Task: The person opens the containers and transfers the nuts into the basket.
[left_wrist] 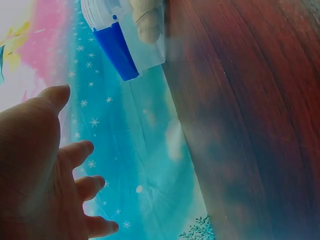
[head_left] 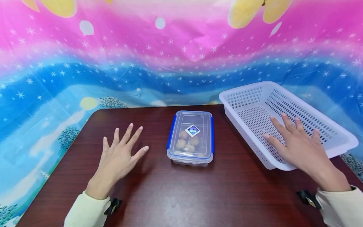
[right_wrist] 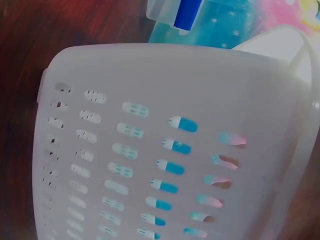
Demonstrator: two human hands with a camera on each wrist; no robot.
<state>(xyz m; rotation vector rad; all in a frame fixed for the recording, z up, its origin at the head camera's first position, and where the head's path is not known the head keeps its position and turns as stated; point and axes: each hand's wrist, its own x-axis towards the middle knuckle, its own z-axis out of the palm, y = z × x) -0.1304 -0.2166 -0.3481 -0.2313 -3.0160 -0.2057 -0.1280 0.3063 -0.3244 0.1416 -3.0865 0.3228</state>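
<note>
A clear plastic food container (head_left: pixel 191 157) with blue side clips stands in the middle of the table, its lid on. Several round tan balls (head_left: pixel 188 143) show through the lid; I cannot tell what they are. My left hand (head_left: pixel 119 157), fingers spread and holding nothing, hovers over the table left of the container. On the right stands a white perforated plastic basket (head_left: pixel 244 135). Above the near part of this basket, my right hand (head_left: pixel 300 148) is spread with straight fingers; whether it touches the basket is unclear. In the left wrist view the container (left_wrist: pixel 115 52) appears beyond the left thumb.
The dark wood-grain table (head_left: pixel 158 192) has its back edge close to a hanging printed cloth (head_left: pixel 170 63) with snowflakes. The basket reaches over the table's right side. A black strap (head_left: pixel 113 206) sits at the left wrist and another (head_left: pixel 309 199) at the right.
</note>
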